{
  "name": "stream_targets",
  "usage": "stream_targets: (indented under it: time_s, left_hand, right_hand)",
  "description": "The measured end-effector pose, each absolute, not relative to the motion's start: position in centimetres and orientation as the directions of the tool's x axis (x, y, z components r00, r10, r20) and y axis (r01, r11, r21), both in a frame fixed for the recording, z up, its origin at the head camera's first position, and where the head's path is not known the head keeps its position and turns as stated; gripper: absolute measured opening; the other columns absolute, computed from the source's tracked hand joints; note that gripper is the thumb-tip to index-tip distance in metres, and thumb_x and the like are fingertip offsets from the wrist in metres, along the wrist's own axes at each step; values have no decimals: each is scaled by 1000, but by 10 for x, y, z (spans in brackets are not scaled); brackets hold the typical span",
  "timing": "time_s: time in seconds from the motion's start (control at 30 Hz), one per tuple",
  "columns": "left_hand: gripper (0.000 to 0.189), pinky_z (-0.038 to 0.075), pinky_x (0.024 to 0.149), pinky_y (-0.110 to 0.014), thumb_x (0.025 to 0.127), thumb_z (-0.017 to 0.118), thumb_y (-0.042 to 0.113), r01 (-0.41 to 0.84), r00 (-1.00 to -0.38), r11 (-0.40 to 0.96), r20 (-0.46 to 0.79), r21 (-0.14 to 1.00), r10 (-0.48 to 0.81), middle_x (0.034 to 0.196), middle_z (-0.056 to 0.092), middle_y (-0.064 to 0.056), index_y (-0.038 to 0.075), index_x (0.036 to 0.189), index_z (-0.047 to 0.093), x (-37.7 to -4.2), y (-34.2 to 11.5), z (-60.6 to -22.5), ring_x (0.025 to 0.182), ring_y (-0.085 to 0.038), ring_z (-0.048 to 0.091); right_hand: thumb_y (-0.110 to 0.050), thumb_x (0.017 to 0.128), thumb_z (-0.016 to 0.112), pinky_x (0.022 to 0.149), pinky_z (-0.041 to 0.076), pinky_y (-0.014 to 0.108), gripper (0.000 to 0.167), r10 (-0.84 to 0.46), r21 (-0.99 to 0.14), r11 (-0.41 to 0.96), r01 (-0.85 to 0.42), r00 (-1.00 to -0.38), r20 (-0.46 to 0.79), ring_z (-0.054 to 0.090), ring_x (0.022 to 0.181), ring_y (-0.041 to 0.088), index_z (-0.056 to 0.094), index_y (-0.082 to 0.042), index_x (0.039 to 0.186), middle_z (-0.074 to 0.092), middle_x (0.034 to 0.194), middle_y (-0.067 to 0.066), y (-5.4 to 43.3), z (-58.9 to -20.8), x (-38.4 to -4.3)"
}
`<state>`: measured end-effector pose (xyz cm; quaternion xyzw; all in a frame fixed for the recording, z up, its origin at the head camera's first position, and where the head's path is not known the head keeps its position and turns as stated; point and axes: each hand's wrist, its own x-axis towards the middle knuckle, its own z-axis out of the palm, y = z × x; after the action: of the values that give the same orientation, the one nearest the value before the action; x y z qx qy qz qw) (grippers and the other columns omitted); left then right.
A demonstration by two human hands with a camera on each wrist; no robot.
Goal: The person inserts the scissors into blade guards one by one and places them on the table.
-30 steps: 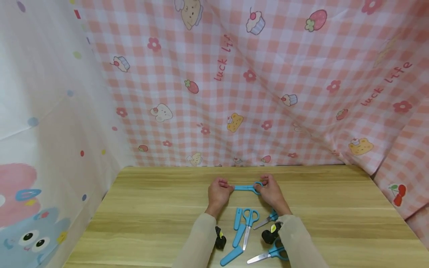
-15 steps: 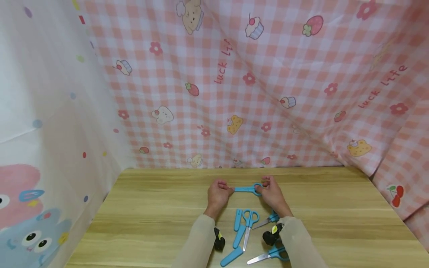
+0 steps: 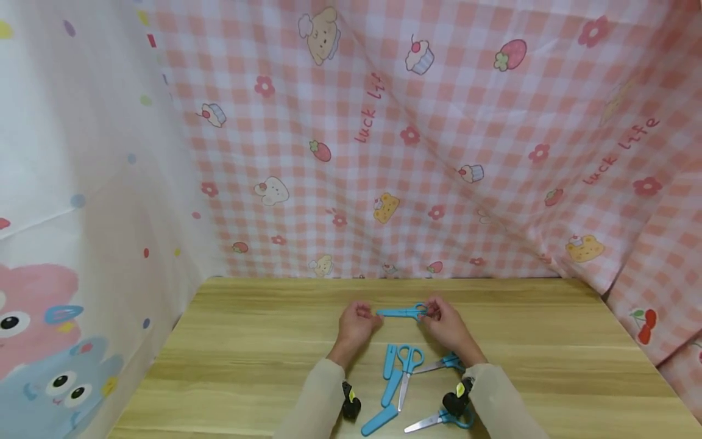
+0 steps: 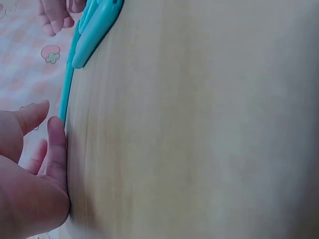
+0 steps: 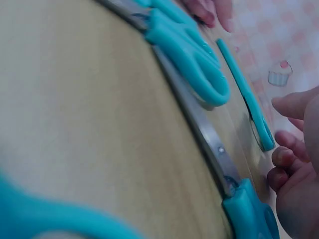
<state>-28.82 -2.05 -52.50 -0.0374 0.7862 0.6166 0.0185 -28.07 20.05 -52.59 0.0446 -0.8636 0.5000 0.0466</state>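
Blue-handled scissors with their blades in a blue cover (image 3: 403, 313) lie crosswise on the far part of the wooden table. By the covered tip rests my left hand (image 3: 355, 326), its thumb right at the cover's end and the other fingers loosely bent in the left wrist view. Beside the handle loops is my right hand (image 3: 445, 322); the right wrist view shows its relaxed fingers (image 5: 284, 157) apart from the handle. Nearer to me lie bare scissors (image 3: 408, 363), a second bare pair (image 3: 451, 361) by the right wrist and a third (image 3: 446, 416) in front, partly behind the right wrist camera.
Three loose blue blade covers lie between the forearms: one upright (image 3: 390, 361), one slanted (image 3: 392, 388) and one near the front (image 3: 379, 421). A pink checked cloth (image 3: 351, 183) hangs at the table's far edge, and a white printed cloth (image 3: 109, 244) at the left.
Both hands have let go of the covered scissors, which lie slightly further left. My forearms have spread a little apart, showing more of the scissors by the right wrist. The head view has shifted slightly.
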Motion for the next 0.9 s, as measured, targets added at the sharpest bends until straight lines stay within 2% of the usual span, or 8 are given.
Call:
stream_targets:
  time_s: [0.17,0.33,0.53,0.67,0.9]
  left_hand:
    - [33,48,69,-27,80,80,7,-116,-992,245,-124,963,20,91,63,-7,3,107,59,-281,-24,-523,80,-18,58]
    - [37,48,68,-26,81,80,7,-117,-987,245,-140,962,79,90,66,-6,3,110,58,-274,-28,-521,77,-16,61]
    - [36,54,71,-30,85,77,8,-105,-977,222,-142,969,157,92,68,-9,1,114,56,-267,-31,-522,76,-16,64]
    - [34,55,72,-31,87,75,7,-93,-972,198,-132,976,195,92,68,-10,0,114,56,-262,-32,-523,77,-16,64]
    - [34,51,69,-28,85,76,7,-95,-962,228,-148,969,228,91,67,-7,2,113,57,-253,-33,-522,77,-17,62]
  right_hand:
    - [-5,90,69,67,46,25,8,-238,-819,510,-263,-958,159,54,75,13,64,-5,97,64,86,3,195,-521,-270]
    - [-8,92,69,69,49,24,12,-396,-845,439,-303,-910,121,59,80,15,65,-2,101,66,91,6,187,-514,-263]
    - [-1,92,65,72,48,24,18,-443,-881,393,-264,-894,70,59,86,23,62,6,108,66,96,16,180,-504,-257]
    - [-3,93,65,73,47,24,21,-444,-888,393,-239,-895,44,58,87,23,61,4,112,65,101,16,180,-507,-256]
    - [-13,90,72,70,44,24,29,-438,-881,413,-230,-898,29,52,79,17,61,0,113,64,106,13,186,-521,-256]
